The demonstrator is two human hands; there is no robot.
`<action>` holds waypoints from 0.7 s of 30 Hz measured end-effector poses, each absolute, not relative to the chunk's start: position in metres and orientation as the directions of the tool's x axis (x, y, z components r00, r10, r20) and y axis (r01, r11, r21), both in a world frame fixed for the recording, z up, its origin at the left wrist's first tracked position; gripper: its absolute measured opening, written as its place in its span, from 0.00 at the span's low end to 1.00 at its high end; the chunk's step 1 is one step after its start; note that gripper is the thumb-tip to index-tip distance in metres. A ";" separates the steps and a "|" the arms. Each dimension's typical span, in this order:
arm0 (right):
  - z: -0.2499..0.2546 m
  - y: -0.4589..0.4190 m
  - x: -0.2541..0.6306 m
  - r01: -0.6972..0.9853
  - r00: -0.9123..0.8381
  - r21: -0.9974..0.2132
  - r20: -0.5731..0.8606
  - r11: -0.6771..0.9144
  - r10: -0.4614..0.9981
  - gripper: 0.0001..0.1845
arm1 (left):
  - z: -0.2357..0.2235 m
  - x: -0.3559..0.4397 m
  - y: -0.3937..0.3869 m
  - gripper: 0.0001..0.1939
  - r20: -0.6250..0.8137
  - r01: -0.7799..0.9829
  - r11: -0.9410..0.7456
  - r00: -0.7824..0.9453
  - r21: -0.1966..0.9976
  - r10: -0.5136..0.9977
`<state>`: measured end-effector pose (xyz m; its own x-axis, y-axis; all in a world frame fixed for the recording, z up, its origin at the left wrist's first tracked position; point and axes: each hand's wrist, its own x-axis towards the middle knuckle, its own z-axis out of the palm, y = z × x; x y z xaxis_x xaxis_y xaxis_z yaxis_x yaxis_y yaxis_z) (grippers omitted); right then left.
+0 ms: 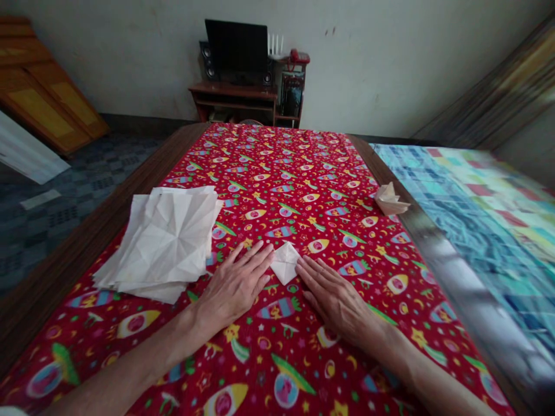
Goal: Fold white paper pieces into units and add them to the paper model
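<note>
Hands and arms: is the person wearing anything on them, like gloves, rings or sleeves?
No. The left hand and right hand are bare: no gloves, rings, watch or bracelets show. Both forearms are uncovered too, with no sleeves as far as the picture reaches. The fingernails look short and plain.

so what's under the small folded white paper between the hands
The small folded white paper lies on the red rocket-print cloth, with the left hand and right hand fingertips at its edges. Whatever lies directly beneath it is covered.
</note>
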<state>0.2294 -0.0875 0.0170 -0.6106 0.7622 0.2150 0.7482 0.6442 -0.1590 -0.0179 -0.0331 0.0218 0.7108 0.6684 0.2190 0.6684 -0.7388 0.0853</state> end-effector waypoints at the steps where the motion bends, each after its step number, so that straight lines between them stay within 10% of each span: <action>1: 0.016 -0.088 0.230 0.750 -0.612 -0.148 0.217 0.645 0.761 0.28 | 0.021 -0.020 -0.033 0.22 0.221 0.671 -0.738 0.711 0.071 0.667; 10: 0.014 -0.081 0.221 0.742 -0.602 -0.086 0.352 0.665 0.717 0.23 | 0.018 -0.012 -0.019 0.13 0.413 0.665 -0.708 0.590 0.238 0.694; 16: 0.018 -0.075 0.216 0.778 -0.497 -0.179 0.411 0.603 0.764 0.15 | 0.023 0.015 -0.007 0.08 0.275 0.803 -0.561 0.503 0.203 0.819; 21: 0.031 -0.063 0.207 0.833 -0.351 -0.290 0.380 0.471 0.856 0.15 | 0.028 0.022 0.000 0.15 0.180 0.698 -0.541 0.524 0.469 0.832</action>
